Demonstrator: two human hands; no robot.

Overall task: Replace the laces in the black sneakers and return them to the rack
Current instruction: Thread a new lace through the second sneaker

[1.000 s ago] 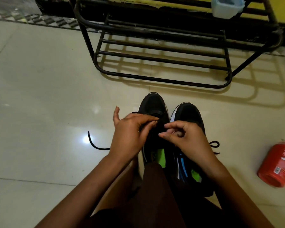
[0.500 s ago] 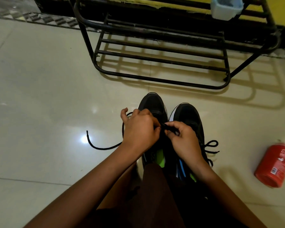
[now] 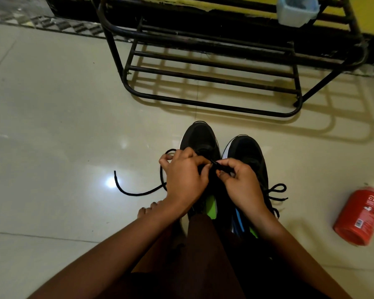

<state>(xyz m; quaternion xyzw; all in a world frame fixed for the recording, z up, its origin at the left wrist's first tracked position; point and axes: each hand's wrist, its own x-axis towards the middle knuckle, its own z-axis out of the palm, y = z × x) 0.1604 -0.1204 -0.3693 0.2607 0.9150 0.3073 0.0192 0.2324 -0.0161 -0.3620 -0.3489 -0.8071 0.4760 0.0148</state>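
Two black sneakers stand side by side on the tiled floor, toes pointing away: the left sneaker [image 3: 200, 138] and the right sneaker [image 3: 245, 148]. My left hand [image 3: 183, 176] and my right hand [image 3: 241, 183] meet over the left sneaker's eyelets. Both pinch a black lace [image 3: 138, 192] whose free end trails left across the floor. The right sneaker's lace is tied in a bow [image 3: 277, 190]. Green insoles show at the heels. The eyelets are hidden under my hands.
A black metal shoe rack [image 3: 214, 72] stands just beyond the sneakers, its lower shelf bare. A pale blue plastic container [image 3: 297, 9] sits on its upper tier. A red bottle [image 3: 361, 214] lies on the floor at right. My bare foot [image 3: 151, 209] rests left of the sneakers.
Both hands have come together over the left sneaker and closed on the lace. The lace's loop beside my left hand has grown and the loose end shifted slightly.
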